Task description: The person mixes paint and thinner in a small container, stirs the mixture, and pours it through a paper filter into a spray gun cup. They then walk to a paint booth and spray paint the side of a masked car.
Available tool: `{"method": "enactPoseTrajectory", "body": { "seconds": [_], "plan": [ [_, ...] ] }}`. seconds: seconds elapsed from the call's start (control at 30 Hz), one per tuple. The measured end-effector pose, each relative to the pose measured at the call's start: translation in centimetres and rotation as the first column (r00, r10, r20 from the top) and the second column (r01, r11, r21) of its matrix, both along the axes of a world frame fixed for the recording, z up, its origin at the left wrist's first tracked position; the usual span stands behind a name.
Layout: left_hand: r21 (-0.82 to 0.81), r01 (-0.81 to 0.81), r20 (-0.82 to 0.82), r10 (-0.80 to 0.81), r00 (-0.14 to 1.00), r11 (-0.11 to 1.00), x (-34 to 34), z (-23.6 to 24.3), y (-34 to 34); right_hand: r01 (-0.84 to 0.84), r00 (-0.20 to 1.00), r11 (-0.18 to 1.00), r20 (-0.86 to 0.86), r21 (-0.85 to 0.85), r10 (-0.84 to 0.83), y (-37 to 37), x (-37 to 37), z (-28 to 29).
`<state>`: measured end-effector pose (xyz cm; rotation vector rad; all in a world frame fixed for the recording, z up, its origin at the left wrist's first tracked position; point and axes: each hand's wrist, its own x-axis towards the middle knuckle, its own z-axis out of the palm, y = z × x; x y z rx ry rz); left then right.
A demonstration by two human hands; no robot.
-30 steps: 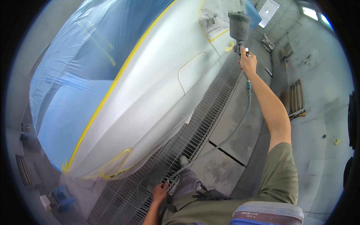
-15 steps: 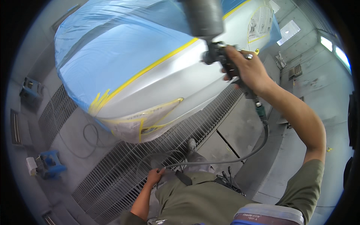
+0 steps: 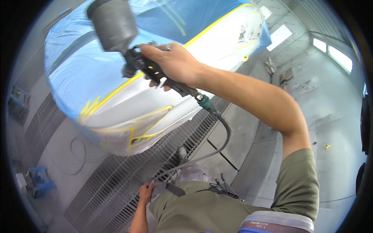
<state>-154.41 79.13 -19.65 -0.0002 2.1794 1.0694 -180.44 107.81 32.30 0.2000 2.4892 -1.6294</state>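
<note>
My right hand is wrapped round the grip of a paint spray gun, with a dark grey cup on top. The gun is over the car body, in front of the light blue masking film and the white painted panel; its distance from them is hard to judge. From a green fitting at the grip's lower end, a grey air hose curves down to my left hand, which is closed on it beside my hip.
Yellow tape edges the film. Masked plastic covers the headlight. Floor grating runs beside the car, with my shoe at its edge. Blue stands are at the left, and a loose hose lies on the floor.
My right hand has swept the spray gun leftward along the car, drawing the hose with it. My left hand keeps its hold on the hose; the view has shifted slightly.
</note>
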Motion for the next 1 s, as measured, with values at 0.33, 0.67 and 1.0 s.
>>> {"method": "enactPoseTrajectory", "body": {
  "seconds": [0.33,0.67,1.0],
  "plan": [
    [-0.073,0.1,-0.077,-0.106,0.991,0.992,-4.2,3.4,12.0,0.505,0.856,0.851,-0.04,-0.141,-0.515,33.6,4.3,-2.6],
    [-0.048,0.157,-0.037,-0.159,0.987,0.986,-6.1,6.4,21.6,0.811,0.559,0.583,-0.242,-0.039,-0.793,56.6,4.4,-3.8],
    [-0.062,0.102,0.036,-0.1,0.994,0.993,-7.6,3.5,14.3,0.695,0.719,0.7,-0.165,0.164,-0.675,36.7,3.3,2.6]
  ]
}}
